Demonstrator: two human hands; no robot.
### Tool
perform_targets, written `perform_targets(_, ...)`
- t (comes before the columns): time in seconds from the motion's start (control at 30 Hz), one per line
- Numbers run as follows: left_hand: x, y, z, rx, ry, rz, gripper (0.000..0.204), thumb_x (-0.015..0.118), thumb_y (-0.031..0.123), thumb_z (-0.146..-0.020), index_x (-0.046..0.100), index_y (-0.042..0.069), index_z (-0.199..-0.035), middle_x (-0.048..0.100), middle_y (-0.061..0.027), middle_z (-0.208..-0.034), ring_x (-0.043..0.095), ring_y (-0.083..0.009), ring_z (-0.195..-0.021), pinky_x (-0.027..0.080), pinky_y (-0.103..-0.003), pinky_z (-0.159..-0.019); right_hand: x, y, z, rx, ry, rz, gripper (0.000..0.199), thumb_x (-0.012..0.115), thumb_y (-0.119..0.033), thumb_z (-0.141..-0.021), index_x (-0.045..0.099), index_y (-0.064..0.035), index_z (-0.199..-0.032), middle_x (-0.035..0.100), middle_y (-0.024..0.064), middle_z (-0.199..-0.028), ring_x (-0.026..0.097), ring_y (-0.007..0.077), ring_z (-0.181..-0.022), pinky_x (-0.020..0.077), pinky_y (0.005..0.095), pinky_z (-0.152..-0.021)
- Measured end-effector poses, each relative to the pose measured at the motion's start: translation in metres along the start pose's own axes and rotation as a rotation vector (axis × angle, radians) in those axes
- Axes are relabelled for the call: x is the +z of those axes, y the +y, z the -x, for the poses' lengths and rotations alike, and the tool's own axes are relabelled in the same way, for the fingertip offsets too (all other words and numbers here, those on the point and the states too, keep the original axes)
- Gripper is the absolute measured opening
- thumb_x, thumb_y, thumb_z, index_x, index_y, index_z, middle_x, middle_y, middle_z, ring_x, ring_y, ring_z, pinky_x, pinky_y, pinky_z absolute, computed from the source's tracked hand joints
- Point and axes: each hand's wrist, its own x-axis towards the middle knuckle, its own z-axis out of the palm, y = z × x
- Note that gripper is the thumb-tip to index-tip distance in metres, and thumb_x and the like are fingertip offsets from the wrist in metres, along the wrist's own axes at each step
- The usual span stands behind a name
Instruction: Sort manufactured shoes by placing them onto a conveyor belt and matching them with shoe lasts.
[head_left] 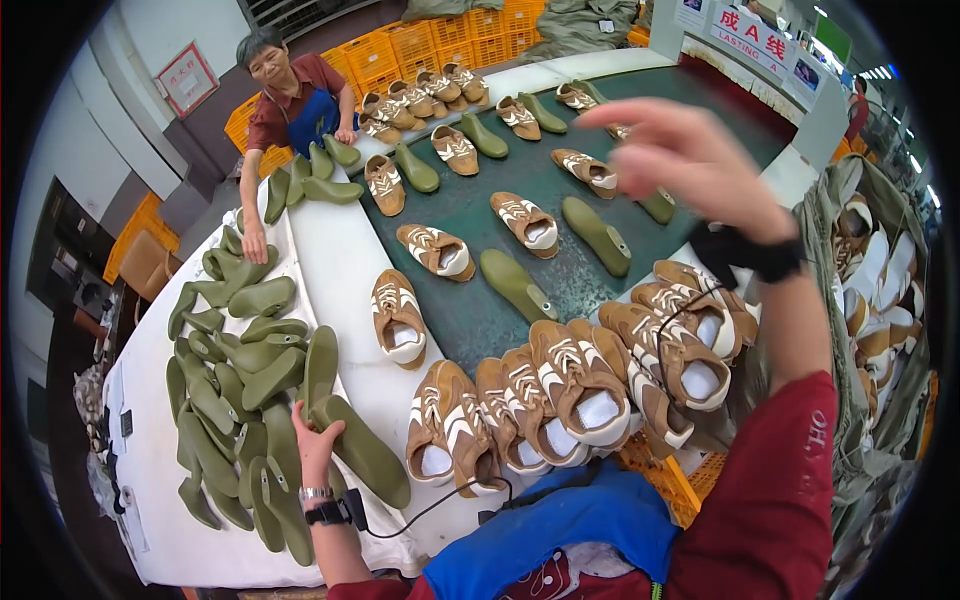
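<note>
My left hand [316, 446] is at the right edge of a pile of green shoe lasts [245, 375]. Its thumb and index finger are spread apart, and the thumb touches the edge of a large green last [365, 455]; the other fingers are partly hidden. Another last [320, 362] lies just beyond that index finger. Raised over the right side of the green conveyor belt [460, 320] is my right hand [690, 160], blurred by motion. Its index finger points left and no object shows in it. Below on the belt are brown-and-white sneakers [526, 222] and green lasts [597, 235].
A row of sneakers [580, 385] lines the near table edge. Across the corner, a co-worker [300, 100] reaches into the lasts. Orange crates [410, 45] stand behind. At right hangs a grey-green sack [870, 300] filled with shoes. A cable [440, 520] runs from my left wrist.
</note>
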Motion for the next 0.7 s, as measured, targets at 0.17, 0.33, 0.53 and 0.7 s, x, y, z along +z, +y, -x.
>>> perform_targets(0.17, -0.008, 0.016, 0.076, 0.252, 0.133, 0.127, 0.083, 0.071, 0.001, -0.06, 0.028, 0.01, -0.13, 0.047, -0.0126, -0.108, 0.051, -0.0226, -0.1, 0.043, -0.033, -0.087, -0.054, -0.056, 0.144, -0.084, 0.411, 0.114, 0.037, 0.05, -0.019, -0.086, 0.052, 0.0016, -0.117, 0.049, -0.0016, -0.062, 0.046, 0.0063, -0.055, 0.0359, 0.019, -0.052)
perform_targets(0.33, -0.008, 0.048, 0.122, 0.588, 0.322, -0.06, 0.076, 0.07, 0.0, -0.06, 0.031, 0.004, -0.124, 0.04, -0.012, -0.117, 0.041, -0.0238, -0.112, 0.03, -0.035, -0.101, -0.028, -0.03, 0.256, 0.298, 0.639, 0.121, 0.029, 0.052, -0.007, -0.083, 0.055, 0.0025, -0.11, 0.05, 0.0012, -0.065, 0.049, 0.0082, -0.058, 0.0375, 0.0195, -0.054)
perform_targets(0.53, 0.01, 0.135, 0.109, 0.911, 0.252, -0.195, 0.072, 0.071, 0.003, -0.06, 0.034, 0.004, -0.121, 0.039, -0.0104, -0.12, 0.041, -0.0238, -0.113, 0.03, -0.036, -0.101, 0.004, -0.023, 0.327, 0.398, 0.715, -0.071, 0.023, 0.05, -0.001, -0.083, 0.055, 0.0036, -0.105, 0.052, 0.0032, -0.065, 0.051, 0.0094, -0.058, 0.0388, 0.0203, -0.055)
perform_targets(0.7, 0.076, 0.204, 0.065, 0.857, -0.079, -0.004, 0.068, 0.068, 0.004, -0.065, 0.034, 0.006, -0.124, 0.044, -0.0096, -0.116, 0.046, -0.0205, -0.107, 0.036, -0.033, -0.095, 0.01, -0.022, 0.373, 0.433, 0.825, 0.004, 0.021, 0.05, -0.001, -0.084, 0.055, 0.0026, -0.104, 0.052, 0.0031, -0.064, 0.05, 0.0092, -0.057, 0.0371, 0.0198, -0.055)
